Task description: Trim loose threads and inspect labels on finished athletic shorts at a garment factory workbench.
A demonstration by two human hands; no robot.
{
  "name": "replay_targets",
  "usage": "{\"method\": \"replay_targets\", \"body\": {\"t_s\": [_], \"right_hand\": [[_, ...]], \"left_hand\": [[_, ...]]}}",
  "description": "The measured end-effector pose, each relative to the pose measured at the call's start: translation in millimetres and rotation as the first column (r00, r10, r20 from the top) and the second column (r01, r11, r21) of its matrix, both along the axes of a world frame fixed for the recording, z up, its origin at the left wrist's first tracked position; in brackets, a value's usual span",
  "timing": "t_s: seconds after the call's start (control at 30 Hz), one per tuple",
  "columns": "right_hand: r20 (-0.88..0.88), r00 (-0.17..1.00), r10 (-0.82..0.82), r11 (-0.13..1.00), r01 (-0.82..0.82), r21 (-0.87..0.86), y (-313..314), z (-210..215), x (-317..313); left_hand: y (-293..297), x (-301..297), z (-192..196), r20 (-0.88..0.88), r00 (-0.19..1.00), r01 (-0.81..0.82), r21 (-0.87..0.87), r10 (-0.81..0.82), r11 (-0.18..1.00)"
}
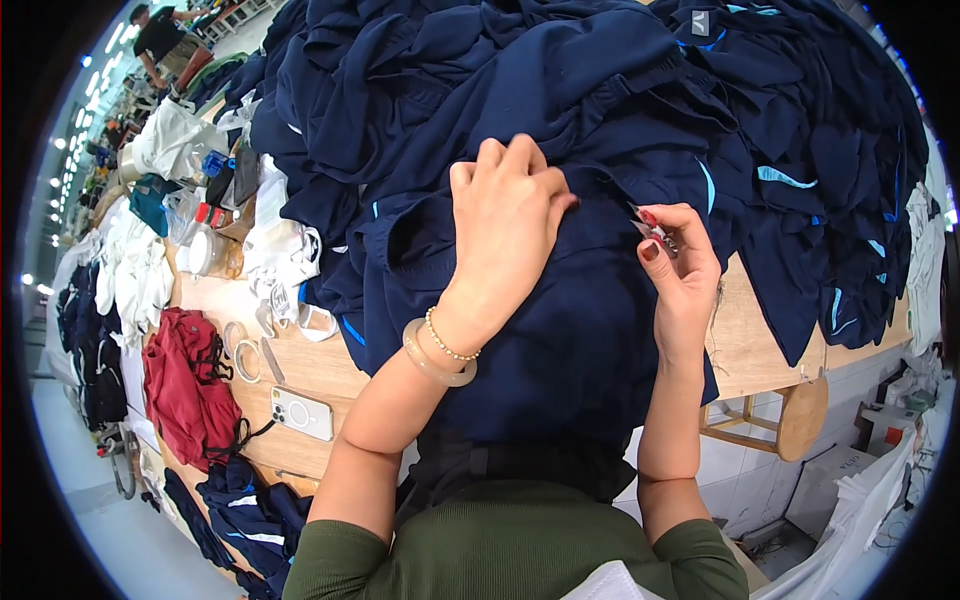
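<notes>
Resting on a navy garment [560,340] spread over the near edge of the wooden bench [760,325], the left hand [507,215] has its fingers loosely curled, and whether it pinches any cloth cannot be told. Just to the right, the right hand [685,265] is closed, thumb toward fingers, around a small metal tool [643,229] beside the cloth. Beyond lies a large heap of navy clothing [400,100]; leftward are a white phone [303,414] and a dark red garment [188,385]
</notes>
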State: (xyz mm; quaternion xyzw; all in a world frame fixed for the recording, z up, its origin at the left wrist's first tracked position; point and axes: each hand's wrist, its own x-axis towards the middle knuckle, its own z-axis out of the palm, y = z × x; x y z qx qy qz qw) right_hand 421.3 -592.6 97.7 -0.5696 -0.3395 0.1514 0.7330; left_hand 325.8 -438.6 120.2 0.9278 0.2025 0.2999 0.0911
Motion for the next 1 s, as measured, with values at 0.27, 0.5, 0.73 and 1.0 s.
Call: {"method": "replay_targets", "body": {"t_s": [0.27, 0.5, 0.73, 1.0], "right_hand": [[-0.025, 1.000, 0.006, 1.000, -0.005, 0.008, -6, -1, 4], [0.041, 0.999, -0.003, 0.999, 0.005, -0.036, -4, 0, 4], [0.141, 0.989, 0.045, 0.986, -0.022, -0.162, 10, 6, -6], [0.314, 0.940, 0.137, 0.975, -0.073, -0.209, 46, 8, -20]], "left_hand": [[35, -14, 14, 0.469, 0.799, -0.027, -0.597, 0.376, 0.802], [8, -35, 11, 0.020, 0.983, 0.165, -0.534, -0.182, 0.829], [15, -41, -4, 0.307, 0.949, 0.313, -0.916, -0.064, 0.251], [25, -46, -11, 0.374, 0.925, 0.378, -0.924, -0.063, 0.062]]}}
